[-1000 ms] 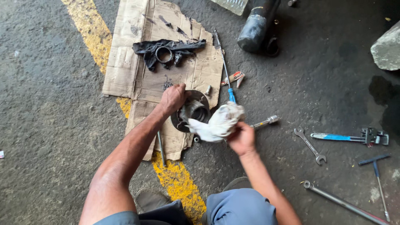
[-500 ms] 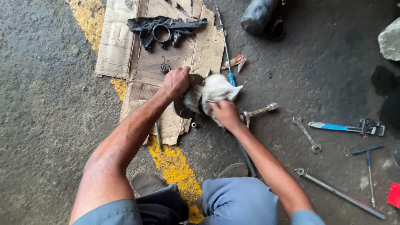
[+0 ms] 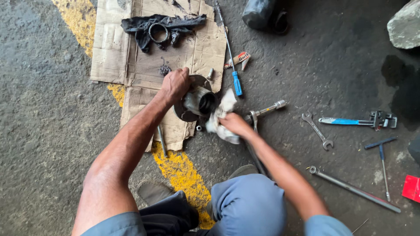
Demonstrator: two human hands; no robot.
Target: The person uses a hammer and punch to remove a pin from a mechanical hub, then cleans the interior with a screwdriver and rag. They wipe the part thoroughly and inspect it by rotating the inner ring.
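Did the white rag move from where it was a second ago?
Yes. The white rag in the right hand has moved left, toward the cardboard: earlier it lay off the metal hub's right side, and now it presses at the hub's open end.

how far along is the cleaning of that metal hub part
Done: the hub is off and lying on the cardboard, with tools spread on the floor and a ring set aside on a dark rag. In hand: the left hand tilts the hub while the right hand holds a white cloth at its open bore. Left: the hub's flange looks dark and grimy.
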